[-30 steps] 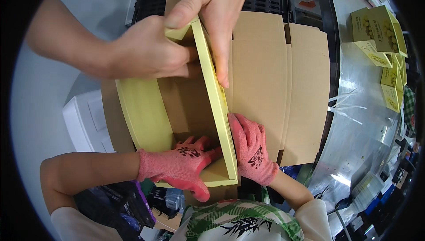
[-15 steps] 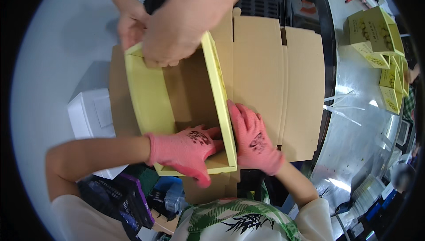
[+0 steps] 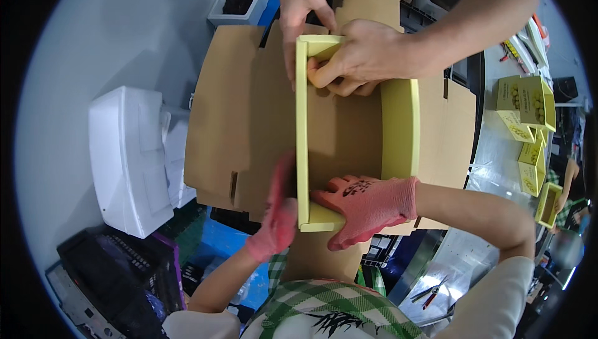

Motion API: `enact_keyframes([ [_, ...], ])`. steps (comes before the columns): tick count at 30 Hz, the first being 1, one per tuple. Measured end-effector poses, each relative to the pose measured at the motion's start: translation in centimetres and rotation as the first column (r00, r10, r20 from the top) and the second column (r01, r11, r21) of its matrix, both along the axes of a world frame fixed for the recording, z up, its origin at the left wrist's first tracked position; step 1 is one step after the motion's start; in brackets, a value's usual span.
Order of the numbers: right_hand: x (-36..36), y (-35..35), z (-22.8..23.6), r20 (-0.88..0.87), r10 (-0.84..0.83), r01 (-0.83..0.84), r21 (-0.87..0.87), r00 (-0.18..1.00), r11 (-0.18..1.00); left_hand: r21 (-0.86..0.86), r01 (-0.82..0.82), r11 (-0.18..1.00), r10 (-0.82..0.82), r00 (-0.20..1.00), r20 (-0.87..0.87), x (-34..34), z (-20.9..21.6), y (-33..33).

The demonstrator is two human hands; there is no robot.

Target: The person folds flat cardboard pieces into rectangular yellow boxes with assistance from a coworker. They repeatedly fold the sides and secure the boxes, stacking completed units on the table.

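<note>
An open yellow cardboard box [image 3: 302, 133] with a brown inside rests on flat brown cardboard. My right hand [image 3: 374, 205], in a pink glove, straddles the box's near wall. Its fingers reach inside against the left wall while the thumb hangs outside. Beside the outer face of that left wall is my left hand [image 3: 277, 217], also pink-gloved, its upstretched fingers smeared by motion. At the far end, a co-worker's bare hand [image 3: 367, 55] reaches in over the far wall with bent fingers. The co-worker's other hand [image 3: 299, 12] is at the far left corner, outside the box.
Flat cardboard sheets [image 3: 227, 121] spread under the box. White foam containers [image 3: 124, 158] stand at left, above a black crate [image 3: 106, 283]. On the metal table at right are several yellow printed boxes [image 3: 529, 102] and a pair of pliers [image 3: 430, 292]. A white tub [image 3: 261, 2] sits at far left.
The box now stands further right in view and tilts less. My left hand has left its inside and is outside the left wall; my right hand has gone from outside the right wall to inside.
</note>
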State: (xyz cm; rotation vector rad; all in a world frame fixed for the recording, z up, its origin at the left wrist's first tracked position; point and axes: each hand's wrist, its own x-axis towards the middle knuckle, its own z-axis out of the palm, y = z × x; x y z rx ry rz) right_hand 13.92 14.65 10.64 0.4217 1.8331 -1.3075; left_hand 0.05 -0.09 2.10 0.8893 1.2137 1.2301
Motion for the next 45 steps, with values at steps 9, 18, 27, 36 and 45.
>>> enact_keyframes([
  [9, -1.3, 1.8, -2.2, 0.169, 0.161, -0.13, -0.182, 0.972, 0.975, 0.016, 0.059, 0.998, -0.061, 0.961, 0.268, 1.5, -3.2, 0.9],
  [18, -1.3, 1.1, -2.4, 0.08, 0.127, -0.121, -0.071, 0.989, 0.99, 0.185, 0.099, 0.978, -0.097, 0.995, -0.024, 1.2, -3.6, 1.4],
  [27, 3.1, -5.4, 2.4, -0.662, -0.062, 0.569, 0.587, 0.747, 0.576, 0.023, 0.033, 0.999, -0.039, 0.959, 0.281, 0.6, -2.8, 1.8],
  [36, 14.5, -9.2, -4.6, -0.681, -0.505, 0.805, -0.219, -0.531, -0.551, 0.236, -0.111, 0.965, 0.236, 0.756, -0.61, -2.9, -0.5, -0.5],
  [45, 21.0, -12.2, -9.7, -0.652, -0.75, 0.537, 0.673, 0.108, -0.508, -0.149, -0.456, 0.878, 0.137, 0.536, -0.833, -14.6, -0.8, 0.6],
])
